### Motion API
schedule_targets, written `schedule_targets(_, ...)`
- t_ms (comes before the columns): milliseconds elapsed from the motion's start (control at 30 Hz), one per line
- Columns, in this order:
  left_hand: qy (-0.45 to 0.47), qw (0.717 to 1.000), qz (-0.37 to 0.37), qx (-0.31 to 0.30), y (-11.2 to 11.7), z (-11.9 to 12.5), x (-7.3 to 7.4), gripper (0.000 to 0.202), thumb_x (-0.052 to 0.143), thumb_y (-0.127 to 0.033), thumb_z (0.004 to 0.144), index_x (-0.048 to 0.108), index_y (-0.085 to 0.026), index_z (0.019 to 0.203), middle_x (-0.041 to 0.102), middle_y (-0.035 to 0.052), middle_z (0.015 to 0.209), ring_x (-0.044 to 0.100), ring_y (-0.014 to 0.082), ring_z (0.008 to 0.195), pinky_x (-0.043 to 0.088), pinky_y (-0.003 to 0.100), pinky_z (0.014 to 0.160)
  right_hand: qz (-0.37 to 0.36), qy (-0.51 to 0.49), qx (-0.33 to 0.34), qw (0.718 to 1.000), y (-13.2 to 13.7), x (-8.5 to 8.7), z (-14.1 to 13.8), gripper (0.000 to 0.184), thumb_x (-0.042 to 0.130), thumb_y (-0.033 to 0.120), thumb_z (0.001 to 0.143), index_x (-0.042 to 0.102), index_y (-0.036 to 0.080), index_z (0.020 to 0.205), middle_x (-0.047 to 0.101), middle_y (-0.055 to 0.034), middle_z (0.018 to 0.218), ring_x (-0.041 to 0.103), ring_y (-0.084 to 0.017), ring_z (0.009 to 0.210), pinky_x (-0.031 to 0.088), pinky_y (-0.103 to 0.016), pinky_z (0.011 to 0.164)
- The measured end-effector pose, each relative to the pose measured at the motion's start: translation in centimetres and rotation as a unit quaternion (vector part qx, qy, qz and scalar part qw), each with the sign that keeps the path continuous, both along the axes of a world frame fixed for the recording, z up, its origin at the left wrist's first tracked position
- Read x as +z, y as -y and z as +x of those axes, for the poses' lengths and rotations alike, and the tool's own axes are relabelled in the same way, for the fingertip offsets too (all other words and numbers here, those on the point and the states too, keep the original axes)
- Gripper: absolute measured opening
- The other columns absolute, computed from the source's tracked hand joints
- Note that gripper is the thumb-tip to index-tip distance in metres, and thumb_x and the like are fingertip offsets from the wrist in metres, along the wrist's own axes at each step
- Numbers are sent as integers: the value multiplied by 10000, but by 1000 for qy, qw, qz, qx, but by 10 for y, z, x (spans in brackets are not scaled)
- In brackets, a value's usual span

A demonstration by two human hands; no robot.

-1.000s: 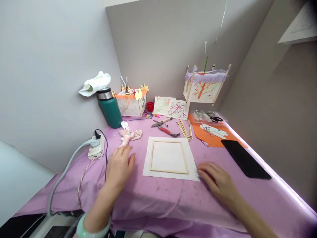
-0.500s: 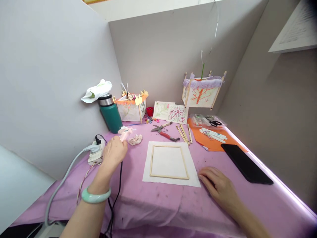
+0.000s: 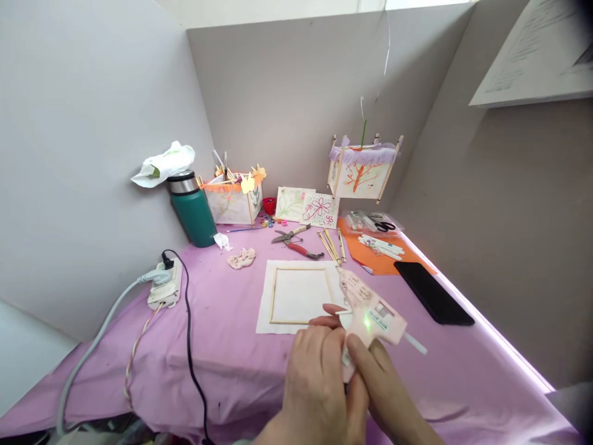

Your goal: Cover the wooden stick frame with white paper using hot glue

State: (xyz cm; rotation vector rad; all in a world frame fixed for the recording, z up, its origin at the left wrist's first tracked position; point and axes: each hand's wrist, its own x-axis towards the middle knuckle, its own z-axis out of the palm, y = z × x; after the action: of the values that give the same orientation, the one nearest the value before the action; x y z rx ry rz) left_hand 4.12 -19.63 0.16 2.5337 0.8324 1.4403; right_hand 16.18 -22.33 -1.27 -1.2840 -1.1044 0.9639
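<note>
A pale pink glue gun, its green light lit, is held in both hands above the near right corner of the paper. My left hand is closed around the lower handle. My right hand grips the handle from the other side, its thumb near the gun's body and some fingertips showing behind. A glue stick sticks out of the gun's back end, and its nozzle points away to the far left. Below lies a white sheet with a square frame of thin wooden sticks, partly hidden by my hands.
Behind the sheet lie red-handled pruning shears and several short sticks. A black phone lies at the right. A power strip with cords, a green bottle and a crumpled cloth are at the left. A decorated lantern hangs behind.
My left hand has brought the glue gun from the far left to the right front. My right hand has risen from the table and taken hold of it too. The view has shifted slightly.
</note>
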Motion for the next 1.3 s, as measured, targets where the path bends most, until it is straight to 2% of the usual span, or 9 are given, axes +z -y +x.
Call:
schedule_targets(67, -33, 998, 8, -57, 0, -3, -4, 335, 512, -206, 817, 494, -85, 1130, 611, 147, 959, 570, 259, 917, 488, 412, 755, -57, -75, -35, 995, 3, -3, 0, 413, 556, 489, 841, 647, 204, 1126, 647, -87, 1167, 544, -254, 1147, 391, -387, 1016)
schedule_targets(167, -85, 991, -17, -104, -8, -23, -9, 198, 506, -223, 848, 561, -146, 1022, 625, 89, 900, 571, 209, 834, 485, 363, 709, -60, -140, -53, 987, 6, -8, 8, 376, 660, 378, 766, 654, 191, 1093, 680, -70, 1010, 602, -229, 947, 460, -347, 867)
schedule_targets(333, -71, 992, -53, 91, -34, -70, -32, 161, 475, -125, 869, 589, -174, 972, 614, 77, 927, 551, 190, 863, 461, 357, 760, -88, -212, -9, 973, 7, 0, 14, 363, 640, 283, 763, 603, 170, 1106, 536, 36, 624, 474, -126, 573, 401, -252, 567)
schedule_targets(467, -113, 981, -50, 150, -47, -93, -49, 184, 470, -144, 881, 597, -177, 1010, 623, 81, 946, 551, 205, 880, 449, 375, 770, -142, -193, 96, 966, 5, 7, -3, 320, 604, 397, 811, 604, 149, 1014, 524, 40, 569, 449, -106, 486, 383, -242, 512)
schedule_targets(600, -132, 978, -36, 158, -50, -96, -59, 178, 471, -139, 877, 611, -182, 978, 634, 76, 938, 559, 207, 872, 432, 373, 765, -173, -141, 147, 964, -4, 4, -27, 370, 551, 492, 844, 628, 136, 910, 634, -19, 669, 484, -81, 439, 376, -226, 484)
schedule_targets(733, -132, 976, -14, 172, -50, -95, -65, 178, 486, -124, 856, 614, -174, 969, 644, 80, 937, 566, 217, 878, 419, 379, 772, -206, -181, 153, 949, -18, -2, -43, 378, 554, 535, 811, 591, 162, 861, 691, -49, 784, 541, -96, 405, 351, -212, 400)
schedule_targets(1067, -129, 977, 11, 168, -52, -97, -72, 194, 505, -100, 836, 597, -158, 997, 644, 89, 951, 560, 232, 896, 419, 392, 785, -225, -187, 150, 944, -27, -2, -53, 406, 551, 566, 790, 568, 160, 778, 702, -58, 721, 574, -121, 404, 349, -216, 402)
schedule_targets(1167, -128, 979, 10, 161, -52, -99, -70, 199, 519, -93, 835, 591, -160, 1008, 636, 88, 961, 552, 232, 903, 423, 398, 791, -207, -161, 142, 955, -22, 1, -51, 403, 544, 557, 814, 600, 159, 796, 695, -48, 707, 583, -125, 440, 379, -229, 444)
schedule_targets(1300, -72, 987, -7, 141, -49, -91, -55, 197, 536, -84, 836, 588, -153, 1013, 607, 92, 962, 535, 217, 909, 437, 395, 817, -152, -62, 67, 984, -2, 7, -27, 421, 548, 551, 839, 657, 144, 826, 680, -48, 667, 583, -133, 523, 428, -258, 553)
